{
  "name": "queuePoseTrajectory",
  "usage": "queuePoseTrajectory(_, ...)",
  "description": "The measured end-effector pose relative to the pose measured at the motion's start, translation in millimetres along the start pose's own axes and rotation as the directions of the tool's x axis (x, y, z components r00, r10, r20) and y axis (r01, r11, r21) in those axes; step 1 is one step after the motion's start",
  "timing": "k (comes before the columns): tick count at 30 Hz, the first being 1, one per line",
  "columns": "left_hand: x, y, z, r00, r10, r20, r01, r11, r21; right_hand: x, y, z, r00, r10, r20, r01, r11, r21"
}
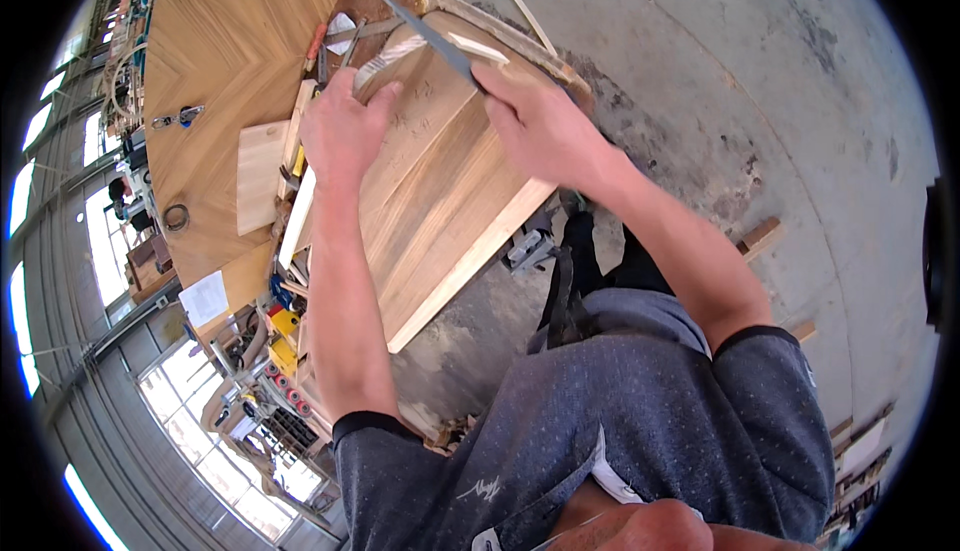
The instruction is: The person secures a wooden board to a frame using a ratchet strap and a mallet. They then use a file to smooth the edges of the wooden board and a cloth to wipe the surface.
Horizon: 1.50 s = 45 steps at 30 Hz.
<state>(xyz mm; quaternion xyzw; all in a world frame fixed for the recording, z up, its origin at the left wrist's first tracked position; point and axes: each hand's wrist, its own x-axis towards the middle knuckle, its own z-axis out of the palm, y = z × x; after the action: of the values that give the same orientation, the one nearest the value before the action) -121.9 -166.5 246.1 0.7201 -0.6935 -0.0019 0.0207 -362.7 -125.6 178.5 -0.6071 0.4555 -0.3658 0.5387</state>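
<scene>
My right hand is closed around the near end of a long grey file. Flat and narrowing to a point, it reaches up and to the left, crossing over a curved piece of pale wood. The wood's near end is in my left hand, which is closed on it with the thumb toward the right; its other fingers are partly hidden. Beneath both hands lies a brown wooden panel with a pale edge strip and some shavings on top.
To the left, a larger herringbone wood panel bears a pale board, a ring of wire and a sheet of paper. A red-handled tool lies beyond my left hand. Wood offcuts rest on the concrete floor.
</scene>
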Motion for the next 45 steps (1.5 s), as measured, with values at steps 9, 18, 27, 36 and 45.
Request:
queuePoseTrajectory(9,-4,4,-4,0.998,-0.037,0.058,0.035,0.999,0.039,12,-9,-1,0.994,0.084,0.064,-0.085,0.996,0.018)
queuePoseTrajectory(18,7,-1,-3,0.998,-0.052,0.037,0.051,0.999,0.012,1,-9,-1,0.993,0.082,0.082,-0.085,0.996,0.034)
queuePoseTrajectory(27,0,2,-4,0.998,-0.042,0.046,0.041,0.999,0.03,13,-5,-2,0.992,0.103,0.08,-0.102,0.995,-0.015)
queuePoseTrajectory(36,6,-1,-4,0.999,-0.01,0.031,0.009,1.0,0.009,8,8,12,1.0,0.029,-0.012,-0.028,0.997,0.07)
queuePoseTrajectory(45,4,-6,1,0.999,-0.026,0.019,0.026,0.999,0.03,3,5,7,0.998,0.051,0.029,-0.052,0.998,0.035)
